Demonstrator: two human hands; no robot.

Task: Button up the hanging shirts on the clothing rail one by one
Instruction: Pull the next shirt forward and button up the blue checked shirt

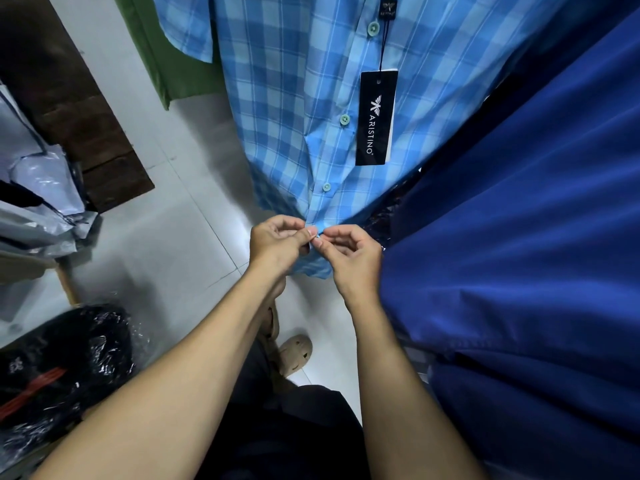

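Head view: the blue plaid shirt hangs straight ahead between a green garment and a dark blue garment. Its visible buttons are fastened, and the left hand and right hand each pinch the placket near the hem, fingertips meeting. The thin cloth looks light, limp and apt to slip, so it is best held by the stiffer placket edges just beside the buttonhole. The lowest button is hidden under the fingertips, and rail and hanger are cut off above.
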